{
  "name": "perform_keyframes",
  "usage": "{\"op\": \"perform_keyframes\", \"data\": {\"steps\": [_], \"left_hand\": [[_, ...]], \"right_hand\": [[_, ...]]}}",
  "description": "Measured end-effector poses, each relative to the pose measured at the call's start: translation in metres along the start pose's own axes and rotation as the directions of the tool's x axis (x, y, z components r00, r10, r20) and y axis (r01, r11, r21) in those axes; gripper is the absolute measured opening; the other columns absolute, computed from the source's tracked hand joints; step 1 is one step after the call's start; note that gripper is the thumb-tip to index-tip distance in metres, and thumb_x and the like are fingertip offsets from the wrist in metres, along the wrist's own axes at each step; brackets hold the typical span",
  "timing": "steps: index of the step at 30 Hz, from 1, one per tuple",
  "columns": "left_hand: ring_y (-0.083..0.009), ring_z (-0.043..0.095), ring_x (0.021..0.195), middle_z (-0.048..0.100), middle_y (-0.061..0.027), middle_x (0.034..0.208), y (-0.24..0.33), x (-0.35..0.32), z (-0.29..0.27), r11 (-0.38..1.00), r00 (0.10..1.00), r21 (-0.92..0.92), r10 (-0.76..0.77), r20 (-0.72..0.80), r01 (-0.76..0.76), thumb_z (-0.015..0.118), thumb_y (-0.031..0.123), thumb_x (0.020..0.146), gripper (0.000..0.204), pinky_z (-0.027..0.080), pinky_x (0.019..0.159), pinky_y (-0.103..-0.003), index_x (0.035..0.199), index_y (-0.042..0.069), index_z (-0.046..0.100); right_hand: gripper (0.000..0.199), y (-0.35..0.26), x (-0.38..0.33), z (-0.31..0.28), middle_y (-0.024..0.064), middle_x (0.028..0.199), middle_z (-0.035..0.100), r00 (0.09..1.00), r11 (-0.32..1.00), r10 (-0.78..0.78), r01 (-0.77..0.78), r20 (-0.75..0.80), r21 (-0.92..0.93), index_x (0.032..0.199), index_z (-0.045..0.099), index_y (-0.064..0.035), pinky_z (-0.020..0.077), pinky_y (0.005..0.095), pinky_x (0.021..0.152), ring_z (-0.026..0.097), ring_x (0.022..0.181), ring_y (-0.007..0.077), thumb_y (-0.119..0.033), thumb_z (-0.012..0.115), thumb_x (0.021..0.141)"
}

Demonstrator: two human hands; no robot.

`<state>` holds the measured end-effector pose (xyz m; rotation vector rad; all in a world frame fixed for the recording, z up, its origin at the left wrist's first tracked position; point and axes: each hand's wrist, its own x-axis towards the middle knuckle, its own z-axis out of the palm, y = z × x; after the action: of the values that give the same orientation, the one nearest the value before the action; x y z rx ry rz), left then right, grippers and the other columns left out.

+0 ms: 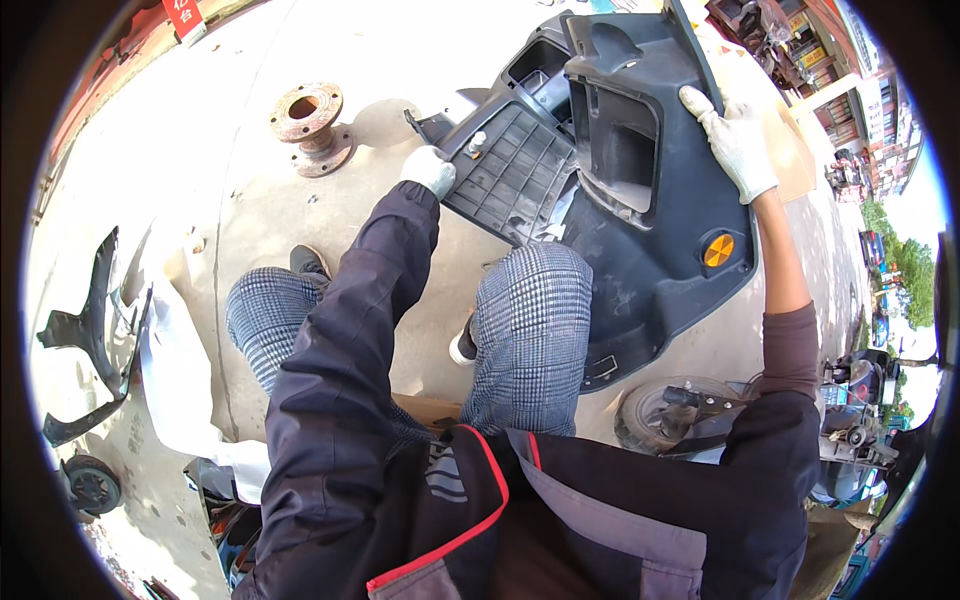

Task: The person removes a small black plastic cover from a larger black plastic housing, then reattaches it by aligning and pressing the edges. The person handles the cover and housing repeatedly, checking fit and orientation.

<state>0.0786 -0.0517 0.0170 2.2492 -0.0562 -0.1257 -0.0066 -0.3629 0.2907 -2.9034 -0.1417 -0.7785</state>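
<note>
A large black plastic vehicle body panel (690, 180), with deep box-like recesses and a round orange reflector (718, 250), stands tilted in front of my knees. My right hand (738, 142), in a white glove, grips its right edge, thumb on the near face and the other fingers partly hidden. At the left, a flat black ribbed cover (515, 165) sits against the body panel; whether the two are joined I cannot tell. My left hand (430, 172), also gloved, is closed on the cover's left edge. A small pale fitting (477, 142) sits on the cover near that hand.
A rusty flanged pipe piece (312, 130) stands on the concrete beyond my left hand. Black curved plastic trim (85, 330) and a small wheel (92, 484) lie at the left. Close to my right elbow is a tyred wheel (660, 410); cardboard (785, 150) lies behind my right hand.
</note>
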Motion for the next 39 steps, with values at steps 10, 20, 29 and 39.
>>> {"op": "perform_keyframes", "data": {"steps": [10, 20, 29, 39], "left_hand": [[-0.0169, 0.063, 0.087, 0.067, -0.0135, 0.096, 0.083, -0.058, -0.161, 0.915, 0.973, -0.372, 0.082, -0.214, -0.159, 0.062, 0.014, 0.082, 0.036, 0.05, 0.078, -0.027, 0.115, -0.001, 0.062], [-0.0127, 0.062, 0.074, 0.064, -0.0128, 0.091, -0.027, -0.206, -0.209, 0.649, 0.898, -0.75, -0.248, -0.364, -0.124, 0.06, 0.004, 0.084, 0.041, 0.05, 0.067, -0.021, 0.123, -0.007, 0.053], [-0.0168, 0.063, 0.078, 0.061, -0.0158, 0.102, -0.063, -0.216, -0.168, 0.215, 0.756, -0.958, -0.591, -0.282, -0.19, 0.052, 0.0, 0.088, 0.047, 0.054, 0.068, -0.027, 0.131, -0.013, 0.04], [-0.0264, 0.066, 0.089, 0.06, -0.0151, 0.105, -0.029, -0.199, -0.183, -0.057, 0.961, -0.976, -0.197, -0.195, -0.21, 0.045, -0.006, 0.083, 0.031, 0.059, 0.081, -0.035, 0.114, -0.007, 0.045]], "right_hand": [[0.038, -0.138, 0.024, -0.131, 0.0103, 0.069, 0.059, 0.859, 0.927, -0.364, 0.373, -0.36, -0.048, 0.105, 0.062, 0.0012, 0.0468, 0.0318, 0.06, 0.059, 0.062, 0.0166, -0.034, 0.06, 0.09], [0.038, -0.284, 0.049, -0.104, 0.0208, 0.066, 0.055, 0.42, 0.459, -0.841, 0.888, -0.342, -0.038, 0.08, 0.057, -0.0031, 0.0468, 0.0383, 0.054, 0.058, 0.062, 0.0385, -0.039, 0.06, 0.089], [0.034, -0.359, 0.078, -0.081, 0.0181, 0.061, 0.055, 0.06, 0.206, -0.81, 0.96, -0.584, -0.188, 0.076, 0.055, -0.0041, 0.0458, 0.0401, 0.052, 0.058, 0.059, 0.0365, -0.035, 0.062, 0.088], [0.037, -0.291, 0.063, 0.006, 0.0121, 0.061, 0.057, 0.294, 0.453, -0.765, 0.878, -0.573, -0.154, 0.106, 0.063, -0.0007, 0.0465, 0.0311, 0.052, 0.06, 0.053, 0.0217, -0.035, 0.06, 0.092]]}}
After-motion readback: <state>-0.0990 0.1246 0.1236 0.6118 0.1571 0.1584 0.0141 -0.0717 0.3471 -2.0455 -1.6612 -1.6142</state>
